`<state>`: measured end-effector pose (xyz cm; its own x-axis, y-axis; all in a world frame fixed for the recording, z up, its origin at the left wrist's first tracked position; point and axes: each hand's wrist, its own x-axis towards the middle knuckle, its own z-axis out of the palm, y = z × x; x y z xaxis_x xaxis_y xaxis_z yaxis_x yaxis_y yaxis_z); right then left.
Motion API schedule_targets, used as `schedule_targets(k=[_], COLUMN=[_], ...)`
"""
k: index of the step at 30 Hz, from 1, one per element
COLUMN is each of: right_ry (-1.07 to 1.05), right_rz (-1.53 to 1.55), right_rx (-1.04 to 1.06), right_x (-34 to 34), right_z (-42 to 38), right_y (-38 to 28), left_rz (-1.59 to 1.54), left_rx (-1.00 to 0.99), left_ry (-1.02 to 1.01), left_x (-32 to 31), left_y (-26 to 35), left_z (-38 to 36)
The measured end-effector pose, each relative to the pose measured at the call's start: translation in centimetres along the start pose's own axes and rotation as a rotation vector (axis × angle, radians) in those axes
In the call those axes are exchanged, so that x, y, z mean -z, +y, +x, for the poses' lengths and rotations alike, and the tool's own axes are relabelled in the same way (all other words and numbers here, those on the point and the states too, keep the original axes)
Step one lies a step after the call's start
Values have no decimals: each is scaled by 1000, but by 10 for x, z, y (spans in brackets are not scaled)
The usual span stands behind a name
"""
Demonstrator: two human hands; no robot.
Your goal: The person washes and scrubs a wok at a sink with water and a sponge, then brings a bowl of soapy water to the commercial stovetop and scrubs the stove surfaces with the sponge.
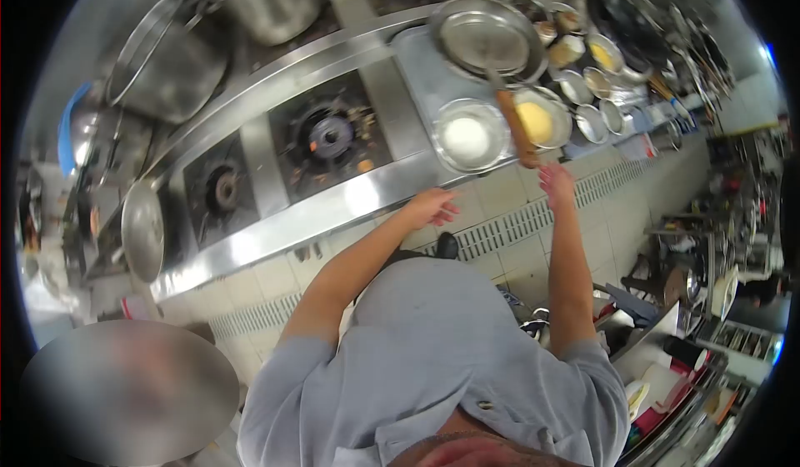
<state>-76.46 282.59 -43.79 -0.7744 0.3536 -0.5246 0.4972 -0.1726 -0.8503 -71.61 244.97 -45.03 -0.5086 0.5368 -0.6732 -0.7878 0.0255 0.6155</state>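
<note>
My left hand point(430, 208) hangs in front of the steel stove's front edge, fingers loosely spread and holding nothing. Farther right, my right hand point(557, 185) is raised with its fingers apart, close to the end of a wooden handle point(518, 129). That handle reaches back to a round steel pan point(483, 38) on a grey tray point(412, 50). Below the pan, a bowl of white powder point(467, 136) sits at the near edge. Beside it, partly behind the handle, is a bowl of yellow contents point(535, 124).
Gas burners point(332, 134) lie to the left, with large steel pots point(175, 63) behind them. A round lid or pan point(143, 229) leans at the stove's left end. Several small metal bowls point(592, 123) crowd the right. A floor drain grate point(508, 225) runs below.
</note>
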Motion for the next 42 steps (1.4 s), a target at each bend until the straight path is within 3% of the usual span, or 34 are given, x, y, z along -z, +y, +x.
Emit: schedule_targets(k=[8, 14, 17, 23, 26, 29, 33, 38, 42], right_ry=[-26, -152, -131, -66, -71, -89, -264, -497, -523], right_rz=[27, 212, 211, -1, -75, -126, -3, 108, 256], right_rx=[60, -24, 30, 59, 260, 226, 92, -81, -168], right_x=[-5, 8, 12, 1, 0, 0, 9, 19, 9], right_z=[48, 74, 78, 76, 90, 79, 63, 37, 16], right_y=[-43, -51, -46, -55, -49, -51, -20, 10, 13], left_rz=[-254, -313, -233, -189, -130, -125, -60, -8, -12], left_rx=[-17, -44, -21, -17, -12, 11, 70, 61, -23], left_ry=[60, 104, 166, 265, 317, 374, 388, 422, 416], left_x=[-27, -34, -39, -46, -43, -39, -18, -6, 16], left_y=[15, 22, 25, 36, 39, 40, 27, 5, -15], left_z=[20, 35, 37, 39, 43, 32, 11, -27, -34])
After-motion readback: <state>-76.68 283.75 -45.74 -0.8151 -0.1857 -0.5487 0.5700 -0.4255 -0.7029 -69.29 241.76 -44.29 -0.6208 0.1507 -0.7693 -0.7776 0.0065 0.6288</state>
